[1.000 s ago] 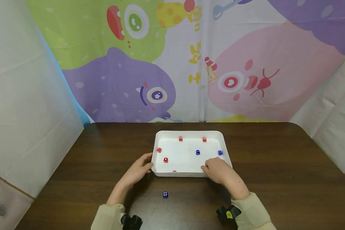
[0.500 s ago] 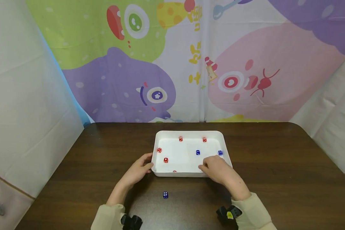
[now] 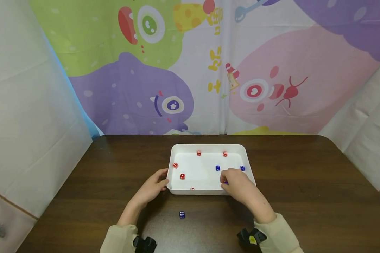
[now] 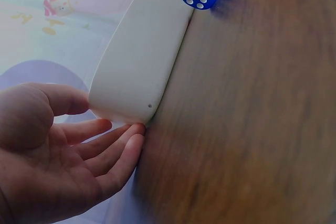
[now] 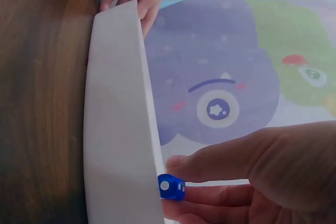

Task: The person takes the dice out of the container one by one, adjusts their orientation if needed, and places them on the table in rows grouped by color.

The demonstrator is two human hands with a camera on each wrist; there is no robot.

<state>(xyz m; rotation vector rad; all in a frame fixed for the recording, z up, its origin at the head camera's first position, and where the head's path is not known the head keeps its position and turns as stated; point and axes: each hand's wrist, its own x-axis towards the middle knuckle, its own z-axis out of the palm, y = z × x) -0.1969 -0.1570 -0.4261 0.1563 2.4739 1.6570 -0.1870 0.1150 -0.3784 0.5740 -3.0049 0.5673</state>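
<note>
Pinching a blue die at the tray's near-right corner

Holding one small blue die (image 5: 171, 187) between thumb and fingertips of my right hand (image 3: 237, 182), just over the near rim of the white tray (image 3: 206, 192), twd its near-right corner. In the head view only a sliver of the blue die shows at my fingertips. Right wrist view shows it better: thumb above, a finger below, die pinched at opposite faces.

Handling, as I judge it: hard plastic, v. light, rigid, no give. Faces look smooth and glossy, so it could squirt out if I squeeze on the edges or corners. Flat faces are the place to grip, pads square on, light pressure. Not fragile, but it would bounce and roll if dropped.

My left hand (image 3: 152, 186) rests against the tray's near-left corner, fingers relaxed and fairly straight, tips touching the wall, thumb up by the rim. Nothing curled round it; it's bracing. Tray looks like thin stiff plastic, prob. light enough to slide on the wood.

Inside the tray: red dice (image 3: 182, 176) twd the left side and far edge, two more blue dice (image 3: 217, 168) right of centre. One loose blue die (image 3: 182, 214) sits on the table (image 3: 304, 196), near edge, between my forearms, apart from the tray.
</note>
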